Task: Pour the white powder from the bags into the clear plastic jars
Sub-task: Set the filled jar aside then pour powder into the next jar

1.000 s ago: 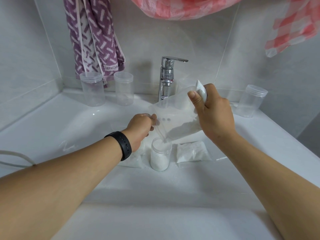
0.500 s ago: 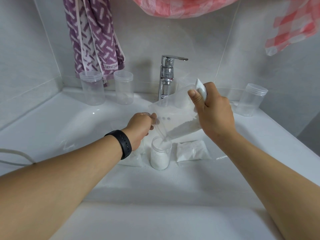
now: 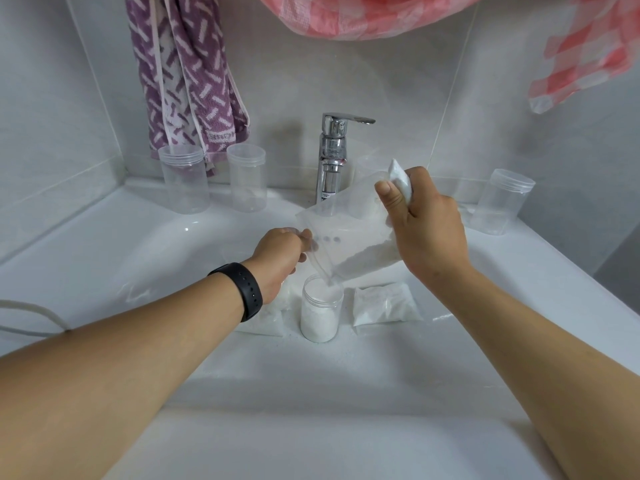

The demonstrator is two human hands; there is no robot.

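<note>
At upper left, a purple patterned towel [image 3: 188, 81] is being hung above two empty clear jars [image 3: 183, 180]; at centre left, a lower corner of the tilted powder bag [image 3: 349, 237] is being pinched by the left hand [image 3: 280, 258], a black wristband [image 3: 244, 289] being worn on that wrist; white powder is being poured into the open jar [image 3: 320, 311] at centre, a sealed bag [image 3: 384, 304] lying just beside it; the bag's raised end is being gripped by the right hand [image 3: 426, 230]; a chrome faucet [image 3: 334, 150] is being partly hidden behind; another empty jar [image 3: 500, 206] is being kept at right.
</note>
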